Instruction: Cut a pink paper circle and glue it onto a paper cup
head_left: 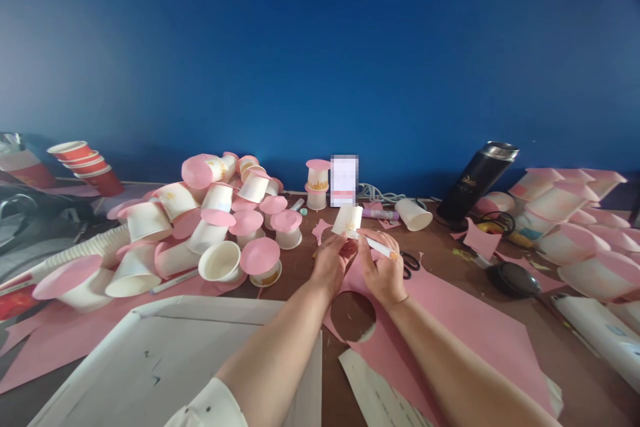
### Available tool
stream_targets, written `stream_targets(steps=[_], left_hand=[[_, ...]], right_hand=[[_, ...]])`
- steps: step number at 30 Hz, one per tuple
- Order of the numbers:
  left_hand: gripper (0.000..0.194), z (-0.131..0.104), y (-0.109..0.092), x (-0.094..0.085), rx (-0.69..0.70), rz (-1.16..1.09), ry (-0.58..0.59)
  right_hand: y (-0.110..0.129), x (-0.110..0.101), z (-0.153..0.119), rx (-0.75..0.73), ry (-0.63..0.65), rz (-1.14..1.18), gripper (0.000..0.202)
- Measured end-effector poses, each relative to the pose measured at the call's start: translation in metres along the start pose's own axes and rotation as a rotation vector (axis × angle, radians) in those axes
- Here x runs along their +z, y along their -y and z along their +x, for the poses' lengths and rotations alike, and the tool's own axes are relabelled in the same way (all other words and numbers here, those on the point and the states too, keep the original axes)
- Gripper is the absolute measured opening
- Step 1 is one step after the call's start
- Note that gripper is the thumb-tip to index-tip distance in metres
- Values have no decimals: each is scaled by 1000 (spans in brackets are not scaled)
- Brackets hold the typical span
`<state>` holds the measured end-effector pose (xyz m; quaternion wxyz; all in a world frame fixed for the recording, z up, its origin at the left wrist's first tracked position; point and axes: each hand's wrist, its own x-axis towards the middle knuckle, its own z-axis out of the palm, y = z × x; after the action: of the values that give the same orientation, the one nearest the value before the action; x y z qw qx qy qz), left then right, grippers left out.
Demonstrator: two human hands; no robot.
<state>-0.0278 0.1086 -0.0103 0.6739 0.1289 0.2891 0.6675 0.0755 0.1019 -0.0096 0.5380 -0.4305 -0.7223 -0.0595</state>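
Note:
My left hand (329, 265) is closed around a white paper cup (347, 219) with a small gold print. In my right hand (384, 273) is a slim white tube with an orange end (379, 247), like a glue pen or marker; its far tip is against or very near the cup's lower edge. Below my hands lies a sheet of pink paper (455, 307) with a round hole cut in it. Dark-handled scissors (411, 265) rest beside my right hand, partly hidden by it.
Several paper cups with pink discs (260, 257) crowd the left, and more stacked cups (575, 233) stand right. A black flask (477, 187) leans near the blue wall. A loose cup (414, 213) lies on its side; a white board (200, 360) lies front left.

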Motion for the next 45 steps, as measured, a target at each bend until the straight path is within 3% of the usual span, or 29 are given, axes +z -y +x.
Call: stream_targets(steps=[13,20,45], left_hand=[[10,0,0,0,2,3,21],[10,1,0,1,0,-3,-28],[16,0,2,-1,20,103,42]], right_hand=[[0,1,-1,-6,20,17,14],[0,-2,1,8,-28,31,17],[0,0,-1,12,23,-2,15]])
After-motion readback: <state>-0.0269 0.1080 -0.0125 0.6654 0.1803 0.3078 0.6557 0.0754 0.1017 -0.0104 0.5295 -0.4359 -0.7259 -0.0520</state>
